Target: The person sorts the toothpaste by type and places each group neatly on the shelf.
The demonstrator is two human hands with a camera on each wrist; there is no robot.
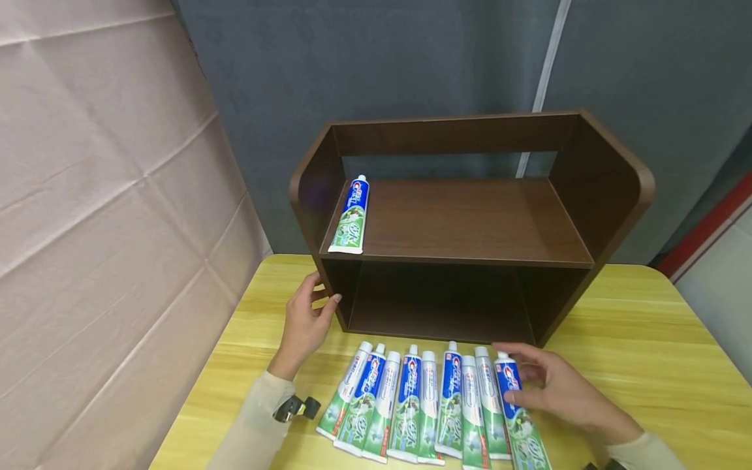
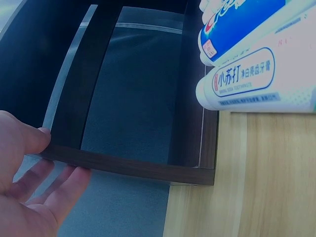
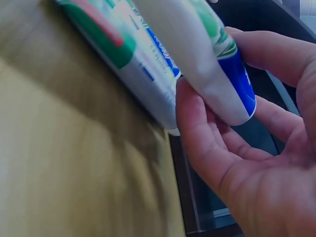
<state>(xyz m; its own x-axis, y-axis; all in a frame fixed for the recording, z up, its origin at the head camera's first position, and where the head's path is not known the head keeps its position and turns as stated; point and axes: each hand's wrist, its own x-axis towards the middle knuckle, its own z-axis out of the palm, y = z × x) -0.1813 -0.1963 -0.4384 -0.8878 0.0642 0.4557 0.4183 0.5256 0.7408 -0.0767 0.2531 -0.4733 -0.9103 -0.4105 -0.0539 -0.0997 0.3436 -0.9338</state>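
Note:
My right hand (image 1: 566, 391) pinches a blue and green toothpaste tube (image 1: 525, 434) near its cap end, at the right end of a row of tubes. In the right wrist view the thumb and fingers lie on opposite sides of this toothpaste tube (image 3: 197, 64). At the other side, my left hand (image 1: 308, 320) grips the left side panel of a dark brown shelf (image 1: 317, 235). The left wrist view has the thumb on one face of the shelf panel (image 2: 128, 165) and the fingers on the other.
Several white and green tubes (image 1: 383, 401) and blue and green tubes (image 1: 407, 405) lie in front of the shelf on the yellow wooden table (image 1: 235, 365), caps towards it. One toothpaste tube (image 1: 352, 219) lies on the upper board (image 1: 464, 215), at its left end. A grey partition (image 1: 423, 59) stands behind.

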